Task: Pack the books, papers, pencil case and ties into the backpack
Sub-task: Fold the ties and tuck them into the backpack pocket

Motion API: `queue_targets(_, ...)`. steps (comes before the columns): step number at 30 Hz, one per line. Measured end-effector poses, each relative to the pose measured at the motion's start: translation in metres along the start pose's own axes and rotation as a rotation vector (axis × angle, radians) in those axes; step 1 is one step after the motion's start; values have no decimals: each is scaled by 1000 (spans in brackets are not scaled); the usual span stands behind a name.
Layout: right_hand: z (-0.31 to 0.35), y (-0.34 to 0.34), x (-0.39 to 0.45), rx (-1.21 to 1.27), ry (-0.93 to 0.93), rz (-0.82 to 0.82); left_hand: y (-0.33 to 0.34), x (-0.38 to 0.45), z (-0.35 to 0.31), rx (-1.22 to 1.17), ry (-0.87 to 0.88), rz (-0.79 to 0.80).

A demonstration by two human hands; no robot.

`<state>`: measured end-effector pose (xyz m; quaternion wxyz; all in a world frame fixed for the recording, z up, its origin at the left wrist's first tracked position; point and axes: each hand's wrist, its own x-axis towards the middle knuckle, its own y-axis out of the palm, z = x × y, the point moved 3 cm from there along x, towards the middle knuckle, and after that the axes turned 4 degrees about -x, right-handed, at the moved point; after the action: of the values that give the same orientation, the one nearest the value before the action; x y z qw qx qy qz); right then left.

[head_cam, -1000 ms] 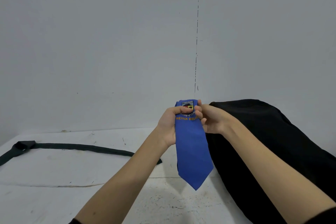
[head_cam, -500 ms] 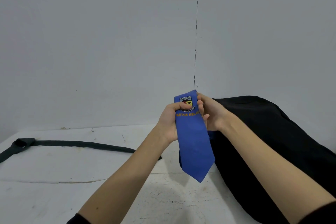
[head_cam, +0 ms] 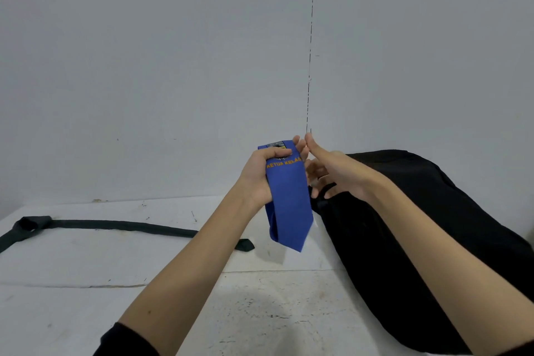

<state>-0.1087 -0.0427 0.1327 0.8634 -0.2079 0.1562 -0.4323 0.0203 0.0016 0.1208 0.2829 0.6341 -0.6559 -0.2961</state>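
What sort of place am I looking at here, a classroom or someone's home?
Cannot tell which; likely a bare indoor corner. A plain grey wall, a scuffed white surface, and only a black backpack, blue tie and dark tie.

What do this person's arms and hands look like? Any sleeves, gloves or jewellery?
Both forearms are bare. Black sleeves show only at the bottom edge, pushed up near the elbows. The left hand and right hand wear no gloves, rings or watch that I can see.
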Motion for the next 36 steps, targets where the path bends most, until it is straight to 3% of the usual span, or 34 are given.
queue_targets(4, -12, 9, 6, 152, -144, -143, 2, 1, -7, -3, 56, 8)
queue_targets(8, -17, 24, 7, 217, -195, -85, 0, 2, -14, 92, 113, 0)
queue_targets(17, -17, 31, 12, 399, -161, -89, -8, 5, -18, 155, 121, -7)
queue_targets(20, -17, 31, 13, 296, -154, -139, -5, 6, -16, 132, 102, 8)
queue_targets(26, -15, 32, 16, 492, -141, 36, 1, 7, -14, 44, 91, 77)
queue_targets(31, -16, 32, 14, 468, -90, 97, 4, 4, -14, 308, 105, 45)
queue_targets(36, -25, 34, 14, 524, -100, 85, -7, 4, -13, 131, 80, -31)
